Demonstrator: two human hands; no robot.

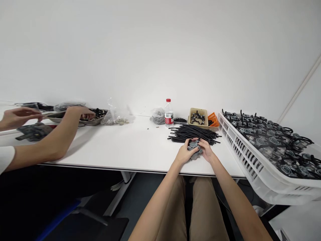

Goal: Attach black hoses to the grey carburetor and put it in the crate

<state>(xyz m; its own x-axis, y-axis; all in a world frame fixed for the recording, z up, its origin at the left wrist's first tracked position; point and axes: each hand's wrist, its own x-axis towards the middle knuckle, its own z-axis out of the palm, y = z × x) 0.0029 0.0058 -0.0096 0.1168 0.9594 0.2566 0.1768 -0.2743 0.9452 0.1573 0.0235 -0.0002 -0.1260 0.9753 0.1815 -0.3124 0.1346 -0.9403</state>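
Both my hands grip a small grey metal carburetor (193, 150) just above the near edge of the white table (130, 144). My left hand (184, 154) holds its lower left side, and my right hand (206, 149) wraps its right side, partly hiding the body. Directly behind them lies a loose pile of black rubber hoses (193, 134). The hoses nearest my hands almost reach the carburetor, and one short dark piece rises beside my right fingers.
A white slatted crate (240, 150) full of carburetors with black hoses stands at right. Behind the hoses are a tan box (198, 117), orange basket (213, 119), and water bottle (169, 113). A co-worker's hands (82, 113) work at left by a metal tray (92, 122).
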